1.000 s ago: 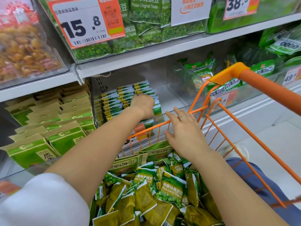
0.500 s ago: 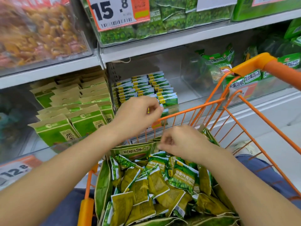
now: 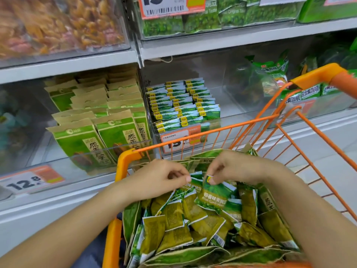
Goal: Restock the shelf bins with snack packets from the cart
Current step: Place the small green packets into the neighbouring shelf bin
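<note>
a shop aisle with grey shelving. nearest, an orange wire cart (image 3: 251, 122) heaped with green pea snack packets (image 3: 173, 225). near the cart's far rim, the left hand (image 3: 160, 178) and right hand (image 3: 231, 167) each pinch the top edge of a packet between curled fingertips; the right one's packet (image 3: 214, 196) reads "garlic". beyond, a clear shelf bin (image 3: 228, 105) holds rows of matching packets (image 3: 183, 101); a price tag (image 3: 29, 180) reads "12.8".

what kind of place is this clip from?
Most likely a supermarket snack aisle: clear shelf bins of packets, an orange price tag on the bin front, and an orange shopping cart loaded with green snack packets.
</note>
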